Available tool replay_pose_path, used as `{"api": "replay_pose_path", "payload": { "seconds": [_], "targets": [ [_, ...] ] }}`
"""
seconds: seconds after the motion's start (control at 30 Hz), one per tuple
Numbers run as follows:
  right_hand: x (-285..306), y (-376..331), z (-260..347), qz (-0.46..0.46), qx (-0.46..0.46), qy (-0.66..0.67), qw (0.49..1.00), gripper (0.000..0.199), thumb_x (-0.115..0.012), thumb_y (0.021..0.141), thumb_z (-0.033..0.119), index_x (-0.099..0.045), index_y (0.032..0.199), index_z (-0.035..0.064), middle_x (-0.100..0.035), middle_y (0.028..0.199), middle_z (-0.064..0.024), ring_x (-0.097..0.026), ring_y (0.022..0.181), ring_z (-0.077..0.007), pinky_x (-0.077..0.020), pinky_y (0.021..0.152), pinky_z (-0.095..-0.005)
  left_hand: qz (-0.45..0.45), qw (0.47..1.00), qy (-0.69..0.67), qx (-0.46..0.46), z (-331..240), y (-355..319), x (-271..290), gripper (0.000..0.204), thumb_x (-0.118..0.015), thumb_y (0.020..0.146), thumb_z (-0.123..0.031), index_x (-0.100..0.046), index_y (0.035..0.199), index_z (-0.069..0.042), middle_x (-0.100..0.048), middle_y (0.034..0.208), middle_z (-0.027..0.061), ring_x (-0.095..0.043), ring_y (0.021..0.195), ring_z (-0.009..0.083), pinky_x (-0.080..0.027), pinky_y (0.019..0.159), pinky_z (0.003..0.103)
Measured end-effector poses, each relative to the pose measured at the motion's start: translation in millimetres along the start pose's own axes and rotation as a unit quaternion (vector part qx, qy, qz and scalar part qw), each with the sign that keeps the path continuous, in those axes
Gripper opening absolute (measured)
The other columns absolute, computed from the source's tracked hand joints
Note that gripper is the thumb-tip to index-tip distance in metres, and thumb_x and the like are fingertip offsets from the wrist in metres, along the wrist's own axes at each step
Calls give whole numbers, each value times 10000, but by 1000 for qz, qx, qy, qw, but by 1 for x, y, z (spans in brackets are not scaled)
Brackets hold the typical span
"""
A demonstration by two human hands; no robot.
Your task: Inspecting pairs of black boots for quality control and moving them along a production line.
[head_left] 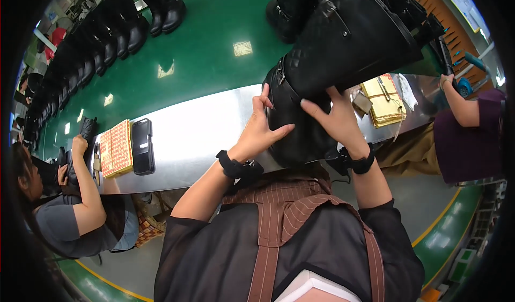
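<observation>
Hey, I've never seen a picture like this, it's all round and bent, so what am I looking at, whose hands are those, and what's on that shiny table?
The picture comes from a wide-angle camera worn on a person's head, looking down, so straight edges curve. No machine is involved: the two bare hands belong to the wearer. The left hand and the right hand both grip a tall black quilted boot over a metal worktable. On the table lie a yellow patterned pad, a black phone and some yellow cards. Beyond it a green conveyor belt carries more black boots. Co-workers sit at either side.
</observation>
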State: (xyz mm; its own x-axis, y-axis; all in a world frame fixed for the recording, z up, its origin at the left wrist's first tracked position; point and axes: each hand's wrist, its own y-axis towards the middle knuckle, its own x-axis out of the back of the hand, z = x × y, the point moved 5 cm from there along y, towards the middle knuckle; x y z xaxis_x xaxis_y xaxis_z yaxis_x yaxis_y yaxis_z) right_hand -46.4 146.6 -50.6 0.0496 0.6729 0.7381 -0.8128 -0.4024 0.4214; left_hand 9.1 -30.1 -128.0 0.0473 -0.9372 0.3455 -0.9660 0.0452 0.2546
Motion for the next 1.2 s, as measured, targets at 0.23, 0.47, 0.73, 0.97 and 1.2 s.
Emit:
{"api": "replay_pose_path", "payload": {
  "seconds": [0.23,0.47,0.73,0.97,1.2],
  "targets": [
    [-3,-35,-59,-19,-73,276,958,801,-756,787,218,-309,1424,31,-413,1407,-151,-456,1280,-289,-375,1057,-402,-40,988,133,-64,-30,-7,-1,417,-715,802,-89,-444,1119,-68,-116,1507,350,-170,1421,465,-278,1112,430],
    [-36,-54,-47,68,-54,125,988,1055,-803,679,327,-209,1474,-32,-424,1380,-257,-439,1252,-389,-358,1059,-413,-54,963,260,-33,-50,-10,2,644,-721,769,-135,-497,1371,-186,-140,1487,368,-273,1349,522,-350,1069,462],
    [-65,-71,29,224,136,202,944,818,-795,741,320,-413,1405,35,-403,1395,-300,-436,1273,-422,-387,1048,-432,-186,940,286,-2,-45,7,56,701,-837,591,-462,-656,1173,-115,-450,1258,259,-428,1162,421,-388,938,499],
    [-60,-16,-46,160,-36,368,916,361,-713,825,128,-631,1161,24,-650,1158,-119,-608,1085,-218,-472,932,-339,-215,972,85,35,-18,9,76,477,-845,677,-233,-675,1074,-30,-555,1180,192,-516,1106,325,-425,945,400],
    [-71,-3,-130,18,-230,461,857,150,-662,889,90,-659,1018,15,-649,908,-17,-587,807,-77,-495,740,-224,-202,972,120,7,-55,42,176,574,-843,700,-96,-569,1187,34,-634,1149,121,-601,1057,219,-487,926,343]
  ]
}}
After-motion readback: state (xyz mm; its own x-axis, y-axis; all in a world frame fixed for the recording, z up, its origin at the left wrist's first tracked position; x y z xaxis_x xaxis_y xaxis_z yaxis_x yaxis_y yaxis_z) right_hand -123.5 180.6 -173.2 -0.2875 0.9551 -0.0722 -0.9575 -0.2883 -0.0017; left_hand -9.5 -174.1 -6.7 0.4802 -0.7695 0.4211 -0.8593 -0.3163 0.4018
